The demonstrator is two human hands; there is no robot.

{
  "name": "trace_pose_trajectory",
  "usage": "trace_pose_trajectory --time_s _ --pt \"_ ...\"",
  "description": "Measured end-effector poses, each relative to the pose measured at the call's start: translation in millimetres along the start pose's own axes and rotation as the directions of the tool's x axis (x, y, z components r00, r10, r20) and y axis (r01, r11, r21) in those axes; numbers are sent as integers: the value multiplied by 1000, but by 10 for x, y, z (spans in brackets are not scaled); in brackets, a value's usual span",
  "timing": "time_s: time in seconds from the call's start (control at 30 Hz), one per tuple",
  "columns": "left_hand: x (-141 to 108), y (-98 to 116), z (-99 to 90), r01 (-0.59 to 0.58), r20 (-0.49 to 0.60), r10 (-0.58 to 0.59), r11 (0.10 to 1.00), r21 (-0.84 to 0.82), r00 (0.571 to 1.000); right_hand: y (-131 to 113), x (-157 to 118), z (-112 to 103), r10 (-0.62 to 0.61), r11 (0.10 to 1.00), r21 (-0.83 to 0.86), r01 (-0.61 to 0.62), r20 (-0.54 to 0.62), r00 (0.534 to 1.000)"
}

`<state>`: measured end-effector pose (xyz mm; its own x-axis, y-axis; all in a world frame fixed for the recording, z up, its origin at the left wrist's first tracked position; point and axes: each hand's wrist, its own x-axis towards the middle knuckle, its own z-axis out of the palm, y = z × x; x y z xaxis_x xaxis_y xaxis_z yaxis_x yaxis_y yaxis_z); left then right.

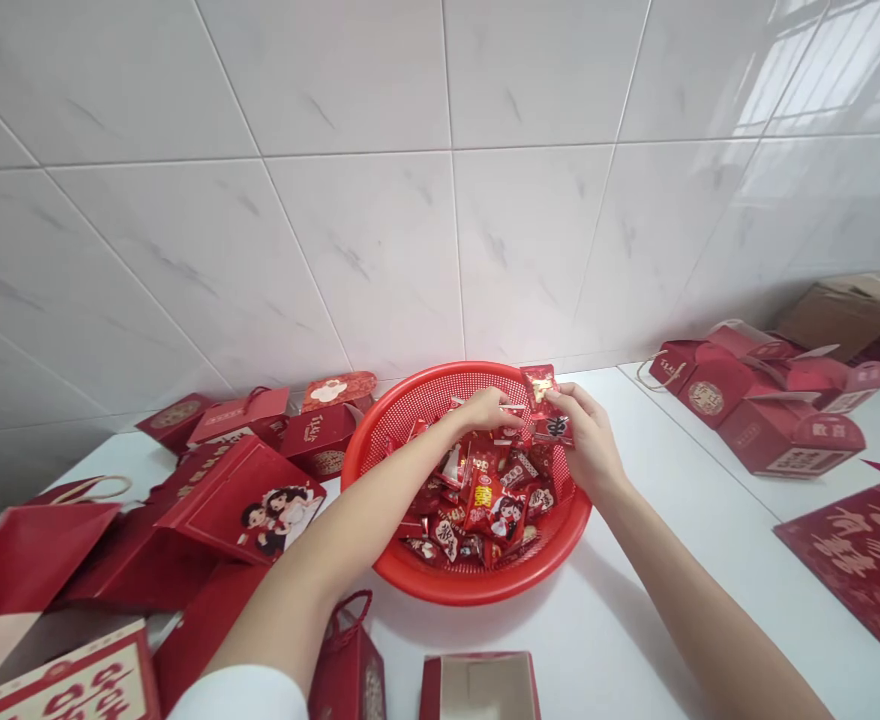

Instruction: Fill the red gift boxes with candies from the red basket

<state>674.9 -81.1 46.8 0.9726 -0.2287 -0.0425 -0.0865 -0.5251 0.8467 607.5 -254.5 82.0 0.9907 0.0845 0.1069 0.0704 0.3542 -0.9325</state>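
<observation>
A red plastic basket point(470, 590) stands against the wall, holding many red wrapped candies point(485, 505). Over its far part, my left hand point(487, 410) has its fingers closed around a thin white stick, seemingly a lollipop's; the rest is partly hidden among the candies. At the basket's right rim, my right hand point(586, 435) pinches small red candy packets point(540, 388), one upright and one lower with dark lettering. An open red box point(479, 685) with a pale inside sits on the white table in front of the basket.
Red gift boxes point(249, 500) crowd the left side, some with cord handles. More red boxes point(762, 400) stand at the right, with a cardboard box point(845, 310) behind and a red bag point(860, 550) nearer. A tiled wall point(380, 240) bounds the white table point(635, 600).
</observation>
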Motion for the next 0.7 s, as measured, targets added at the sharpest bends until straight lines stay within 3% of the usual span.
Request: trace_pose_trajectory --time_s 0.07,0.13,0.27,0.43,0.7 --pt "-52 52 -169 -5 98 -2 998 69 995 -20 -14 21 20 999 26 -20 5 1000" --pt "-113 109 -320 -7 158 4 1000 19 987 -30 -26 36 23 999 35 -24 11 1000" --pt "-196 225 -491 -67 104 87 981 -185 991 -11 -20 32 28 998 51 -29 27 999" --pt "-212 343 -484 -165 -88 143 923 -348 986 -20 -19 33 92 995 26 -93 55 994" --pt "-253 432 -428 -78 74 139 839 -539 988 -70 -53 73 85 994 -81 -79 80 993"
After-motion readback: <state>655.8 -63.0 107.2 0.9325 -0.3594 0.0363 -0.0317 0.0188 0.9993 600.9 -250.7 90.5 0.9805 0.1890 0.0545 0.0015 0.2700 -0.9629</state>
